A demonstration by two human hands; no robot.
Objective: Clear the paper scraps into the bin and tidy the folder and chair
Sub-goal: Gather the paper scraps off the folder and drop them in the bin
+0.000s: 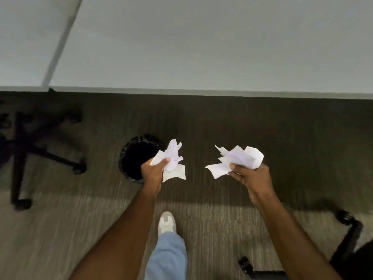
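A round black bin [134,156] with a dark liner stands on the carpet, left of centre. My left hand [153,171] is shut on a bunch of crumpled white paper scraps [172,158], held at the bin's right rim. My right hand [251,177] grips a second bunch of white paper scraps [237,160], further right, above bare carpet and away from the bin. No folder is in view.
A black wheeled chair base [30,150] stands at the left. Another chair's black legs and castors [347,239] sit at the lower right. A white wall [201,47] meets the grey-brown carpet ahead. My foot in a pale shoe [167,223] is below the hands.
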